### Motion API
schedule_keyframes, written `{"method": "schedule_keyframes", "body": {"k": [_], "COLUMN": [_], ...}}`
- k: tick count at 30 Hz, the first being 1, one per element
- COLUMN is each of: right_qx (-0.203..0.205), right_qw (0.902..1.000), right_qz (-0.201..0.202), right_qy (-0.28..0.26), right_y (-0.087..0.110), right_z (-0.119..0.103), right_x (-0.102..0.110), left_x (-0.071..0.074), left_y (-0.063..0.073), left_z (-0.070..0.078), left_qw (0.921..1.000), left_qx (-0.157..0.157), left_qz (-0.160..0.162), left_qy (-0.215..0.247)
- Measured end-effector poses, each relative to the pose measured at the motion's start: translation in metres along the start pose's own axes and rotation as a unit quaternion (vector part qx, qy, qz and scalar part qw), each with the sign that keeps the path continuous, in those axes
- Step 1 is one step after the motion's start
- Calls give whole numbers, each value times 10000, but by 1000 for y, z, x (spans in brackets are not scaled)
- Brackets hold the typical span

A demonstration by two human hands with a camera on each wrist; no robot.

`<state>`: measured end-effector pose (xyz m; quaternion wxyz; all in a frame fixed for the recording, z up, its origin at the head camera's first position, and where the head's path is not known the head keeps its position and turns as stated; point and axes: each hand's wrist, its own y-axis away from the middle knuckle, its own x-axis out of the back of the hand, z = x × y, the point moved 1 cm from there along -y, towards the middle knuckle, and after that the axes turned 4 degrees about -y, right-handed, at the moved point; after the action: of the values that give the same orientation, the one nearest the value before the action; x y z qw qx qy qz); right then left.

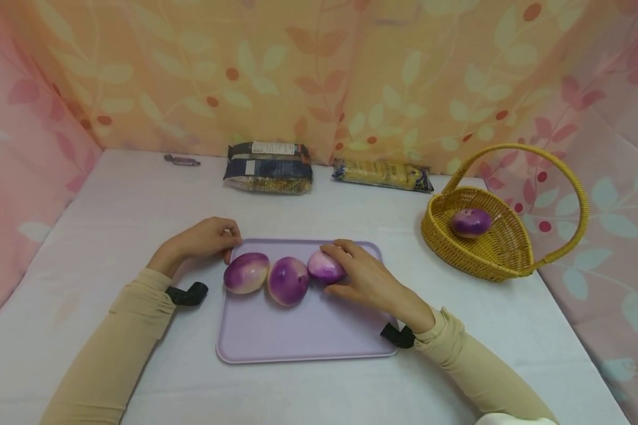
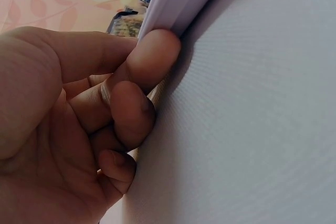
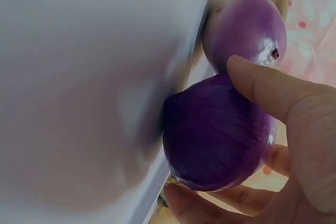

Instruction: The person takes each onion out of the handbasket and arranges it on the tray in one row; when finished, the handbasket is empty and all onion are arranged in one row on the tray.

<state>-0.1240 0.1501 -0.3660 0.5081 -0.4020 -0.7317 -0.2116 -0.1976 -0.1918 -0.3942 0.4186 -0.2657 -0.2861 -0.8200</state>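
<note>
Three purple-and-white onions sit in a row along the far half of a lilac tray (image 1: 303,336). My right hand (image 1: 369,280) grips the rightmost onion (image 1: 321,268), thumb on one side and fingers curled round the other. In the right wrist view this onion (image 3: 218,135) is deep purple and overlaps the middle onion (image 3: 244,32). The left onion (image 1: 247,273) lies by the tray's left rim. At the far left corner, my left hand (image 1: 207,239) pinches the tray's edge (image 2: 170,6) between thumb and forefinger, its other fingers curled against the white cloth.
A yellow wicker basket (image 1: 457,260) with a tall handle stands at right, one more purple onion (image 1: 471,223) inside. Along the back lie a dark-labelled package (image 1: 268,168), a yellow packet (image 1: 383,175) and a small wrapped item (image 1: 182,160). Patterned curtains (image 1: 319,77) border the table.
</note>
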Motion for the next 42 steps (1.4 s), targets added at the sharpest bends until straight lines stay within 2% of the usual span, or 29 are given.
{"method": "schedule_keyframes", "body": {"k": [3, 6, 8, 10, 13, 16, 18, 20, 22, 25, 28, 30, 37, 40, 42], "right_qx": [-205, -497, -712, -910, -1496, -2276, -2753, -3058, -3252, -3315, -3342, -3359, -3380, -3365, -3287], "right_qw": [9997, 9987, 9972, 9937, 9796, 9585, 9467, 9398, 9370, 9392, 9396, 9393, 9346, 9318, 9317], "right_qz": [-126, -93, 157, 599, 1290, 1634, 1575, 1375, 1054, 466, 55, 18, 453, 706, 1030], "right_qy": [22, 112, 169, 254, 375, 530, 568, 662, 713, 759, 730, 695, 1013, 1167, 1154], "right_y": [1, 2, 2, 2, 8, 21, 31, 41, 48, 55, 57, 58, 64, 65, 63], "right_z": [-1, 4, 14, 30, 63, 102, 128, 152, 171, 189, 196, 198, 196, 186, 175], "right_x": [4, 19, 37, 60, 95, 121, 131, 136, 136, 132, 125, 121, 119, 123, 127], "left_x": [0, 0, 0, -1, 0, 1, 2, 3, 3, 2, 0, 0, -1, -1, 1], "left_y": [0, 0, -1, -1, -2, -1, -1, -1, 0, 0, 1, 1, 2, 3, 4], "left_z": [-1, -2, -3, -3, -3, 0, 1, 2, 2, 1, 0, 0, -1, 0, 0], "left_qw": [10000, 10000, 10000, 10000, 10000, 9999, 9999, 9999, 9999, 9999, 9999, 9999, 9999, 9998, 9997], "left_qx": [-5, -14, -8, 4, -28, -60, -71, -86, -102, -96, -65, -74, -133, -158, -169], "left_qz": [-3, -8, -5, -2, 2, 1, -7, -4, -4, -1, 10, 24, 57, 73, 124], "left_qy": [-8, -10, -6, -1, -43, -102, -122, -137, -136, -134, -112, -96, -78, -126, -156]}}
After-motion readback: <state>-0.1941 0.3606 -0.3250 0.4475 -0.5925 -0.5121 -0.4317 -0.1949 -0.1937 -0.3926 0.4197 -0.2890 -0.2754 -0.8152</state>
